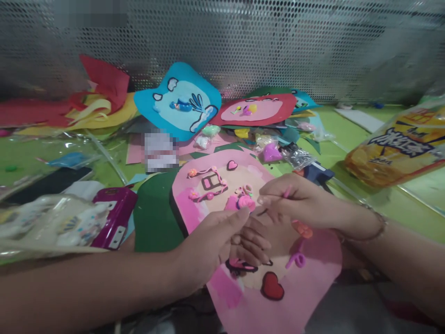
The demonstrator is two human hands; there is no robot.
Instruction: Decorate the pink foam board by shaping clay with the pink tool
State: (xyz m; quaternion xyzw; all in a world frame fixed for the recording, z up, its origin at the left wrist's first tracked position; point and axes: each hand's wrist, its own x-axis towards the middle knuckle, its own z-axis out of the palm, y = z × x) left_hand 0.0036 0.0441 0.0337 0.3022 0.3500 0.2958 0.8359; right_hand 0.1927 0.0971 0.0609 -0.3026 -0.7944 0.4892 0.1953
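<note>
Below me lies a pink paper cutout with a beige centre, drawn hearts and small modelling-clay shapes on it. Over its middle, my left hand is held with loosely curled, parted fingers, its thumb beside a pink clay rose. My right hand is closed in a pinch just right of that rose. A small pink bit of modelling clay pokes out between its fingers; the rest is hidden. Near the right wrist are an orange clay flower and a purple clay curl. Beaded clay strands lie at upper left.
Blue and red decorated cutouts lean at the back before a perforated metal panel. Small clay packets lie before them. A yellow drink bottle is at right; a purple case and a dark phone-like slab are at left.
</note>
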